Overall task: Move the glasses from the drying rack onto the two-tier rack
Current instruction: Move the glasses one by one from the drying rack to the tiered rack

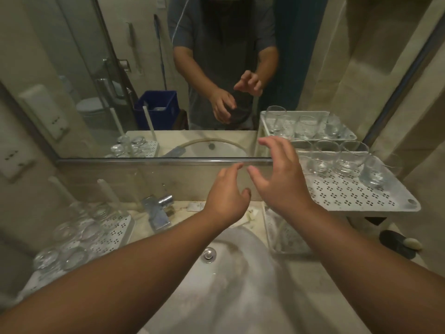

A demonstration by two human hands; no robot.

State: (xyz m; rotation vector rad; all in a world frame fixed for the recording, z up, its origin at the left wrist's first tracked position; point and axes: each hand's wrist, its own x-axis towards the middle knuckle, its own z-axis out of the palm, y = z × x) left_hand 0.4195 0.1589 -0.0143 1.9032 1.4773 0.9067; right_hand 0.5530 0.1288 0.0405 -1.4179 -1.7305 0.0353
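Hovering over the sink [240, 297], left hand [225, 201] and right hand [280, 179] are spread, empty; glasses [346, 159] stand on the right rack [356, 196].

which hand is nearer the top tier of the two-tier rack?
Right. The right hand hovers open just beside the top tier at its left edge. The left hand is further left, above the sink, also empty.

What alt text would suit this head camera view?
Two empty hands, left and right, hover open above a sink facing a mirror; glasses sit on a drying rack at left and three glasses on a two-tier rack at right.
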